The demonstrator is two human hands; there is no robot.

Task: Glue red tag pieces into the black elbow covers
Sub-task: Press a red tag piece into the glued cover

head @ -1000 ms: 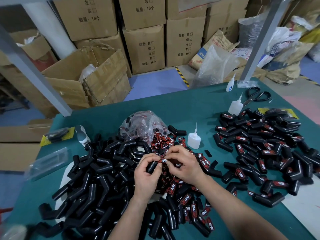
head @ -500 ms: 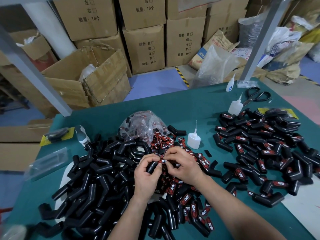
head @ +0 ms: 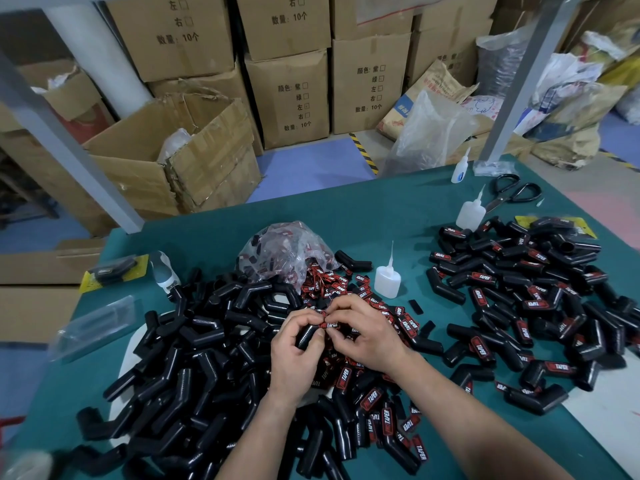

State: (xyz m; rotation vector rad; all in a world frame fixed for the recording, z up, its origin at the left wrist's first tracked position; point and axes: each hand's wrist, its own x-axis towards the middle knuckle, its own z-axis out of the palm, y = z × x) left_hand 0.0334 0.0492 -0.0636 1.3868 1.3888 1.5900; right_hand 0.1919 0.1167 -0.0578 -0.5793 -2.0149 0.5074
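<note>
On the left of the teal-green counter (head: 381, 209) lies a big heap of plain black plastic elbow covers (head: 180, 368). My left forearm comes up from the bottom edge across that heap. My left hand (head: 294, 358) has its back towards me and its fingers curled round one black elbow cover (head: 306, 336), held just above the heap. At that cover's top end sits a small red tag piece with white lettering (head: 328, 325). My right hand (head: 367, 336) meets it there, fingertips pinching the tag against the cover, the other fingers bent. My right forearm slants in from the lower right. Beyond both hands spreads a scatter of loose red tags (head: 332, 285). Near my right hand a translucent white glue bottle with a thin nozzle (head: 388, 280) stands upright. Further right lies a heap of black covers bearing red tags (head: 536, 306).
</note>
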